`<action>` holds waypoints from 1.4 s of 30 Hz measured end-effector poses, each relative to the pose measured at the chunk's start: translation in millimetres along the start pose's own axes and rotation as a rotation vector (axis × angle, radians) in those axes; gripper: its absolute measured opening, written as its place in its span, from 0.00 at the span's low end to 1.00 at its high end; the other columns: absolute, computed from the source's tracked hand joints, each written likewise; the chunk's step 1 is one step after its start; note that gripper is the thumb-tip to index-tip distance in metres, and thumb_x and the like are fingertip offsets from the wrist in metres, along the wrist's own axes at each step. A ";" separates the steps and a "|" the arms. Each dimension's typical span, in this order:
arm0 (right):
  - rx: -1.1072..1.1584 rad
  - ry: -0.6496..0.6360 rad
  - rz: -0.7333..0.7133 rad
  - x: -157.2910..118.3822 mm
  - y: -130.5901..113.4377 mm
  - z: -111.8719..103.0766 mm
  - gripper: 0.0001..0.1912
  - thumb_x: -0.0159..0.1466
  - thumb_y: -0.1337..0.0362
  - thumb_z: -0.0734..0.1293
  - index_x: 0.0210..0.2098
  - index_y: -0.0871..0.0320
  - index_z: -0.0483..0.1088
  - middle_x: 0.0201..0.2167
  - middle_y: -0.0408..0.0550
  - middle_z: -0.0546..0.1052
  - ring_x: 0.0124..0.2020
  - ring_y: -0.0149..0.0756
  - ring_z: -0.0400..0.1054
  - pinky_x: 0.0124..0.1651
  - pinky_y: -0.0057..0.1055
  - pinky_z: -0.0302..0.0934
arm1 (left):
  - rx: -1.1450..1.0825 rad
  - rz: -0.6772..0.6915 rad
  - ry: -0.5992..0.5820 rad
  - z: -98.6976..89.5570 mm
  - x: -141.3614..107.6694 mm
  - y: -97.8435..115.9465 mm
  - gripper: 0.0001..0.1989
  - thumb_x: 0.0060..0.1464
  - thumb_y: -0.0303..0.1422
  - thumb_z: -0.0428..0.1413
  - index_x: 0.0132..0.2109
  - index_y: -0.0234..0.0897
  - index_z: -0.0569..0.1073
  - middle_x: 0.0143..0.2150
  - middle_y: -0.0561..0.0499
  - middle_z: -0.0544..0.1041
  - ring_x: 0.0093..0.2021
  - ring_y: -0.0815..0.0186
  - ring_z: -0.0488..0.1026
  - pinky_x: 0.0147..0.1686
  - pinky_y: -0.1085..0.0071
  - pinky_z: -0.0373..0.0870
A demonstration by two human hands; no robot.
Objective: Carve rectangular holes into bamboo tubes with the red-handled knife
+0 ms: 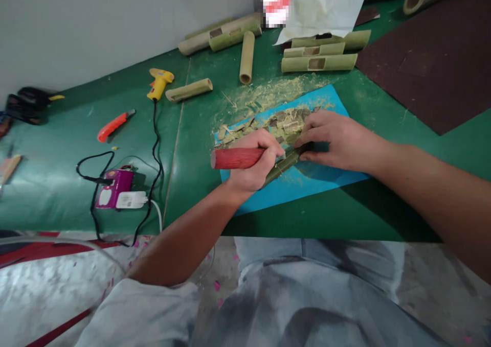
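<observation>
Wrapped in the fingers of my left hand [255, 160] is a tool with a red wooden handle [238, 158], its handle end pointing left and its tip near a bamboo piece [282, 168]. My right hand [332, 138] has its thumb and fingers closed on the bamboo piece's upper right part. The bamboo lies slanted over a blue sheet [318, 178] and passes partly beneath my left hand. Bamboo chips and shavings [284, 122] are heaped on the sheet just beyond both hands.
On the green table [207, 183], cut bamboo tubes [319, 63] lie at the back. Leftward are a yellow glue gun [160, 84], an orange knife [113, 127] and a purple power box [115, 188] with cables. A dark brown sheet [433, 71] lies at the right.
</observation>
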State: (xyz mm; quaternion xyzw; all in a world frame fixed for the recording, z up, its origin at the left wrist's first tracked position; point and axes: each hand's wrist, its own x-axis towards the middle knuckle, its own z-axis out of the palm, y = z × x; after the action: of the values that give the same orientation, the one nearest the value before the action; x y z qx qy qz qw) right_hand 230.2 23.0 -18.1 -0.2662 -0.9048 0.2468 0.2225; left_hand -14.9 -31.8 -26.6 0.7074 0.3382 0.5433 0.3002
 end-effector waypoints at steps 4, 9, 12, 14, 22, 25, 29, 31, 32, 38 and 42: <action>-0.010 -0.001 -0.010 -0.9 0.0 0.0 0.12 0.70 0.55 0.70 0.44 0.53 0.84 0.42 0.54 0.78 0.48 0.51 0.71 0.54 0.49 0.66 | 0.015 0.059 0.066 -1.8 -6.1 -3.9 0.14 0.67 0.37 0.61 0.31 0.42 0.77 0.29 0.53 0.80 0.29 0.65 0.77 0.31 0.65 0.74; -0.010 -0.003 -0.014 -1.0 -0.7 0.2 0.12 0.70 0.55 0.70 0.44 0.52 0.84 0.41 0.54 0.78 0.47 0.51 0.71 0.54 0.48 0.66 | 0.063 0.095 0.076 -3.0 -9.3 -5.5 0.15 0.68 0.39 0.60 0.30 0.44 0.77 0.28 0.53 0.80 0.27 0.63 0.76 0.29 0.62 0.74; -0.014 -0.005 -0.015 -0.7 -1.2 -0.4 0.12 0.70 0.55 0.70 0.45 0.53 0.84 0.41 0.54 0.78 0.47 0.50 0.71 0.54 0.48 0.65 | 0.058 0.117 0.083 -2.2 -8.8 -4.4 0.15 0.69 0.39 0.61 0.31 0.44 0.77 0.28 0.53 0.81 0.27 0.64 0.77 0.29 0.62 0.74; -0.017 -0.011 -0.011 -0.3 -1.8 -1.1 0.13 0.70 0.55 0.70 0.45 0.54 0.84 0.41 0.54 0.78 0.47 0.50 0.71 0.54 0.48 0.65 | 0.047 0.140 0.104 -1.1 -8.1 -3.0 0.15 0.70 0.38 0.60 0.31 0.43 0.78 0.29 0.53 0.81 0.28 0.65 0.78 0.30 0.64 0.76; -0.013 -0.039 0.023 2.1 -3.2 -2.3 0.12 0.67 0.57 0.71 0.45 0.55 0.84 0.41 0.55 0.77 0.47 0.51 0.71 0.53 0.48 0.64 | 0.125 0.065 -0.048 -0.7 -1.5 5.6 0.13 0.72 0.41 0.60 0.38 0.43 0.81 0.38 0.52 0.85 0.40 0.63 0.84 0.42 0.64 0.81; -0.011 -0.044 0.020 2.3 -4.9 -2.6 0.13 0.67 0.58 0.71 0.45 0.58 0.84 0.41 0.56 0.76 0.47 0.50 0.71 0.52 0.48 0.63 | 0.148 0.044 -0.071 -1.4 -0.5 6.0 0.14 0.73 0.43 0.59 0.38 0.44 0.81 0.39 0.52 0.85 0.39 0.62 0.84 0.40 0.63 0.81; -0.019 -0.049 0.034 1.9 -7.0 -3.4 0.10 0.68 0.60 0.71 0.45 0.55 0.84 0.41 0.55 0.77 0.48 0.50 0.71 0.53 0.47 0.63 | 0.134 0.009 -0.066 -1.1 -1.6 4.7 0.13 0.72 0.44 0.60 0.39 0.45 0.81 0.39 0.52 0.85 0.40 0.63 0.83 0.42 0.63 0.81; -0.025 -0.044 0.037 1.9 -7.1 -3.4 0.10 0.68 0.60 0.71 0.44 0.54 0.83 0.41 0.54 0.77 0.48 0.50 0.71 0.53 0.47 0.63 | 0.125 -0.008 -0.063 -0.6 -1.8 4.3 0.13 0.72 0.44 0.60 0.39 0.44 0.81 0.39 0.51 0.85 0.41 0.62 0.84 0.44 0.62 0.81; -0.027 -0.042 0.036 2.0 -7.0 -3.4 0.10 0.68 0.59 0.71 0.44 0.54 0.83 0.41 0.54 0.77 0.48 0.51 0.71 0.53 0.47 0.64 | 0.119 -0.017 -0.063 -0.3 -1.7 4.1 0.13 0.72 0.44 0.61 0.39 0.44 0.81 0.39 0.51 0.85 0.41 0.62 0.84 0.44 0.61 0.81; -0.021 -0.050 0.025 3.0 -5.6 -3.3 0.11 0.68 0.57 0.70 0.44 0.54 0.83 0.42 0.54 0.77 0.46 0.49 0.69 0.52 0.46 0.63 | 0.087 -0.053 -0.039 1.1 1.9 3.2 0.13 0.71 0.40 0.61 0.36 0.43 0.81 0.37 0.52 0.85 0.39 0.63 0.83 0.43 0.62 0.81; -0.013 -0.031 0.004 2.8 -4.4 -2.5 0.13 0.68 0.56 0.70 0.43 0.56 0.83 0.40 0.54 0.77 0.46 0.49 0.70 0.52 0.45 0.63 | 0.072 -0.049 -0.019 1.6 2.6 3.0 0.13 0.70 0.40 0.61 0.36 0.42 0.81 0.36 0.52 0.85 0.38 0.63 0.83 0.42 0.63 0.82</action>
State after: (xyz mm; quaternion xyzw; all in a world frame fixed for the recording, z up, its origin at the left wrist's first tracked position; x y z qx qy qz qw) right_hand 227.8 22.2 -12.8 -0.2657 -0.9092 0.2454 0.2063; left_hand -12.4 -31.6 -23.1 0.7144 0.3718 0.5166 0.2907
